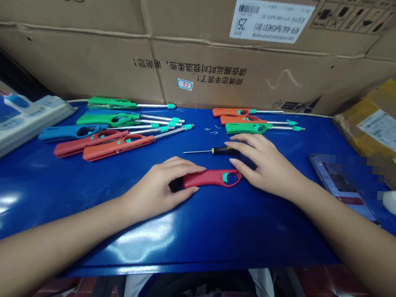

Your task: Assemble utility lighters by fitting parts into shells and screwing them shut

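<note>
My left hand (163, 182) has its fingers and thumb closed around the rear end of a red gas lighter (206, 178) lying on the blue tabletop. The lighter's turquoise trigger shows in its loop; no metal tube can be seen at its front end. Above the lighter lies a small screwdriver (218, 151) with a black and yellow handle, its tip pointing left. My right hand (265, 162) hovers over the handle's end, fingers spread, the thumb close to the lighter's front. Whether it touches the screwdriver I cannot tell. Several tiny metal bits (213, 130) lie beyond.
Several coloured lighters with metal tubes, including an orange one (118, 147), lie at left. A green lighter (247, 128) and two orange ones are at back right. A power strip (26, 123), a phone (341, 185), a taped parcel (372, 129) and a cardboard wall (102, 69) surround them.
</note>
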Tool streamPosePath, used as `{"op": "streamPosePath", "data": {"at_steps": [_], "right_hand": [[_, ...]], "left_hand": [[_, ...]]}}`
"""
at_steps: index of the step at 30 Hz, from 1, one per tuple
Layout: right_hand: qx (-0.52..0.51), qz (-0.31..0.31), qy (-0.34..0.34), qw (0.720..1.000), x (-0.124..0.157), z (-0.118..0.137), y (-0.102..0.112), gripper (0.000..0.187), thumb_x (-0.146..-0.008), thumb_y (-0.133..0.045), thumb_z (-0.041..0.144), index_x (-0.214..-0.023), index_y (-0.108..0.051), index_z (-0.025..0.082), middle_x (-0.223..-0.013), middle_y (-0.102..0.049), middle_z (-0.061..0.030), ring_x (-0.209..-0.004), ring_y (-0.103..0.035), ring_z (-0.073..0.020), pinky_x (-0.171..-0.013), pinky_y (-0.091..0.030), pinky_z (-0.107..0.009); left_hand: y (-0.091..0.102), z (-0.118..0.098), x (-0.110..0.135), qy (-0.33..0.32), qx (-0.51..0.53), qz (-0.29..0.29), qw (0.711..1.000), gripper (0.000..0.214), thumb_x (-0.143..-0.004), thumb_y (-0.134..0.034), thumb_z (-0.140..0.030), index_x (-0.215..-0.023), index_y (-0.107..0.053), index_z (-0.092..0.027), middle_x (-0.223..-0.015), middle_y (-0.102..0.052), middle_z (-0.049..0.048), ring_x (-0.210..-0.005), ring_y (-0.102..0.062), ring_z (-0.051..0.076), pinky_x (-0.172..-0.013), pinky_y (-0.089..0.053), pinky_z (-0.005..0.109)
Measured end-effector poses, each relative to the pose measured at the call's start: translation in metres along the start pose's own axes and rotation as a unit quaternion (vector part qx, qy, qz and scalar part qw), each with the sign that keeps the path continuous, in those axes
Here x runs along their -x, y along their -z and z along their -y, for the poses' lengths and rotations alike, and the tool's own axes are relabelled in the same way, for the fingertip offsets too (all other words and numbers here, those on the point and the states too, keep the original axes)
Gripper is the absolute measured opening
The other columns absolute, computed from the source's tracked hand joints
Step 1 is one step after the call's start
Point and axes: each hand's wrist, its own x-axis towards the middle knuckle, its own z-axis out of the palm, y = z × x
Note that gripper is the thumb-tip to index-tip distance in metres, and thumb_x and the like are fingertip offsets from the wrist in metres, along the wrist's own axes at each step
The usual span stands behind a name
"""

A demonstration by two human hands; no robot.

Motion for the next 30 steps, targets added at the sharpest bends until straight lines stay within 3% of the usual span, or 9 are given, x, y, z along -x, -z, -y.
{"op": "streamPosePath", "data": {"at_steps": [7, 12, 19, 25, 30], "right_hand": [[-0.026, -0.005, 0.044, 0.999, 0.000, 0.012, 0.004, 0.035, -0.098, -0.060, 0.039, -0.129, -0.065, 0.023, -0.125, -0.062, -0.0135, -0.119, -0.057, -0.0307, -0.104, -0.047, -0.054], [-0.015, 0.000, -0.024, 1.000, 0.000, 0.007, -0.001, 0.038, -0.097, -0.057, 0.029, -0.134, -0.059, 0.019, -0.133, -0.060, -0.0161, -0.126, -0.054, -0.0342, -0.104, -0.048, -0.058], [-0.126, 0.007, -0.063, 0.990, -0.002, -0.001, -0.007, 0.011, -0.089, -0.066, 0.028, -0.099, -0.069, 0.022, -0.111, -0.066, -0.0092, -0.105, -0.065, -0.0258, -0.096, -0.053, -0.046], [-0.117, -0.044, -0.101, 0.987, -0.003, 0.010, 0.000, 0.011, -0.095, -0.059, 0.031, -0.102, -0.059, 0.022, -0.087, -0.069, -0.0033, -0.070, -0.064, -0.0181, -0.062, -0.051, -0.031], [-0.101, -0.146, -0.117, 0.977, -0.002, 0.014, 0.012, 0.012, -0.093, -0.060, 0.031, -0.101, -0.063, 0.023, -0.090, -0.074, -0.0032, -0.071, -0.067, -0.0187, -0.061, -0.051, -0.031]], "left_hand": [[0.003, -0.001, -0.002, 0.035, 0.008, 0.006, 0.999, 0.035, -0.089, -0.071, -0.028, -0.124, -0.070, -0.022, -0.117, -0.074, 0.0076, -0.105, -0.070, 0.022, -0.097, -0.057, 0.038], [0.004, 0.000, -0.003, 0.057, 0.012, 0.011, 0.998, 0.036, -0.089, -0.074, -0.032, -0.123, -0.071, -0.021, -0.119, -0.074, 0.0082, -0.108, -0.070, 0.024, -0.100, -0.055, 0.042], [0.002, 0.000, -0.002, 0.022, -0.014, 0.003, 1.000, 0.033, -0.091, -0.072, -0.029, -0.123, -0.071, -0.020, -0.113, -0.074, 0.0091, -0.102, -0.069, 0.023, -0.094, -0.057, 0.040], [0.002, 0.001, -0.001, 0.014, -0.011, 0.009, 1.000, 0.039, -0.094, -0.068, -0.032, -0.132, -0.065, -0.023, -0.124, -0.073, 0.0089, -0.112, -0.068, 0.024, -0.101, -0.056, 0.041], [0.005, -0.001, 0.001, 0.028, -0.012, 0.016, 0.999, 0.044, -0.094, -0.062, -0.027, -0.138, -0.060, -0.022, -0.134, -0.066, 0.0100, -0.122, -0.064, 0.024, -0.107, -0.053, 0.039]]}}
